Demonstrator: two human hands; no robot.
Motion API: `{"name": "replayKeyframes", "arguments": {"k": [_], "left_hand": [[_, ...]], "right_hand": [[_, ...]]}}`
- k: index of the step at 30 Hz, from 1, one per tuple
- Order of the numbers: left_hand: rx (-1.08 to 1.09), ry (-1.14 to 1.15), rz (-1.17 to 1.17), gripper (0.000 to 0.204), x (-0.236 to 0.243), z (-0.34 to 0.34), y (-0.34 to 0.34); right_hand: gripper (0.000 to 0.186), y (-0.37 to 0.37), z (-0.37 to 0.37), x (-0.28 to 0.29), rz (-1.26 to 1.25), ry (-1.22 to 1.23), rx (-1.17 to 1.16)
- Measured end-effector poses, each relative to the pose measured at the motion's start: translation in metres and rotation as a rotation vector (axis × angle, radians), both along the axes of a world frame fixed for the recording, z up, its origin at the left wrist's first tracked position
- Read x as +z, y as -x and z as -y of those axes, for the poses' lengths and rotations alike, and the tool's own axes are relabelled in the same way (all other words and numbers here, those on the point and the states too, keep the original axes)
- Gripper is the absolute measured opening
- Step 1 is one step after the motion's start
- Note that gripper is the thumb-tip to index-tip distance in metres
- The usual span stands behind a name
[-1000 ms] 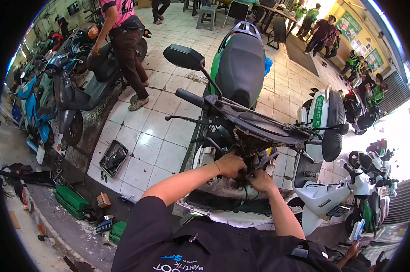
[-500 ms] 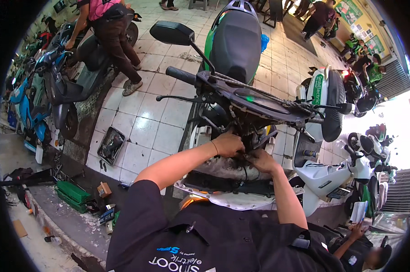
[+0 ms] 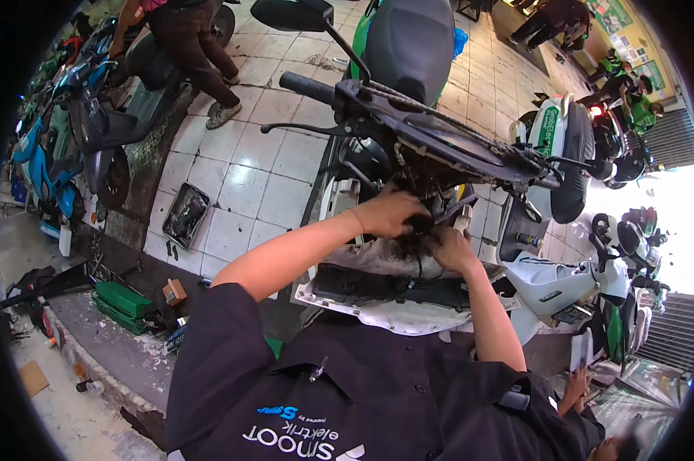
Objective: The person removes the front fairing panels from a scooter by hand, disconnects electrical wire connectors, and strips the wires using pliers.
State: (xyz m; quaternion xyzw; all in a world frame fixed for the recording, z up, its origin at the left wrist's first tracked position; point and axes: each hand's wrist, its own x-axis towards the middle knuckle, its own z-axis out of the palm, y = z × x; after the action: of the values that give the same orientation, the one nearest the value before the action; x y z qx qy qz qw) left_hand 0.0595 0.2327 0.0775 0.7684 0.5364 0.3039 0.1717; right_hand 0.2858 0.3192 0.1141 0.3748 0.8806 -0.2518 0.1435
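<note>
Taking the clock face as centred on the person's own hands, the opened front of a scooter lies right at its middle, with dark wiring [image 3: 417, 226] and grimy parts packed below the handlebar [image 3: 454, 146]. The left hand [image 3: 395, 213] reaches in from the eight o'clock side, its fingers bent over the dark parts; the right hand [image 3: 454, 250] comes in from about five, fingers curled toward the same spot. The two hands are near each other, just apart (their fingertips are lost in the shadow and wiring, so I cannot tell what, if anything, either one is clamped on). Toward six o'clock, below the hands, runs a white panel [image 3: 397, 316] with a dark inner side. The scooter's black seat [image 3: 408, 58] stands at twelve, and its mirror [image 3: 289, 14] at eleven. At nine o'clock a tray [image 3: 186, 217] of dark small parts sits on the tiled floor [image 3: 243, 184]; a green box [image 3: 124, 301] lies farther out, between eight and nine. A person in dark trousers [image 3: 189, 38] stands at ten, beside a dark scooter [image 3: 105, 142]. A white scooter [image 3: 550, 280] is parked near four o'clock, and between four and five a co-worker's hands [image 3: 573, 390] show by a pale, flat object [image 3: 581, 351].
</note>
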Motion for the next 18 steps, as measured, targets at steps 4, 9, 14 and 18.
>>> {"name": "replayKeyframes", "arguments": {"k": [4,9,14,18], "left_hand": [[0.106,0.285,0.398,0.033,0.014,0.035,0.039],[0.253,0.523,0.539,0.037,0.010,0.067,0.035],[0.200,0.767,0.749,0.033,0.003,0.084,0.023],[0.126,0.791,0.888,0.024,0.011,0.102,0.014]], "right_hand": [[0.036,-0.005,0.030,0.007,-0.131,-0.344,-0.026],[0.031,0.004,0.061,0.015,-0.438,-0.449,-0.010],[0.028,0.041,0.059,-0.008,-0.515,0.019,-0.130],[0.035,0.046,0.058,-0.032,-0.469,0.208,-0.184]]}}
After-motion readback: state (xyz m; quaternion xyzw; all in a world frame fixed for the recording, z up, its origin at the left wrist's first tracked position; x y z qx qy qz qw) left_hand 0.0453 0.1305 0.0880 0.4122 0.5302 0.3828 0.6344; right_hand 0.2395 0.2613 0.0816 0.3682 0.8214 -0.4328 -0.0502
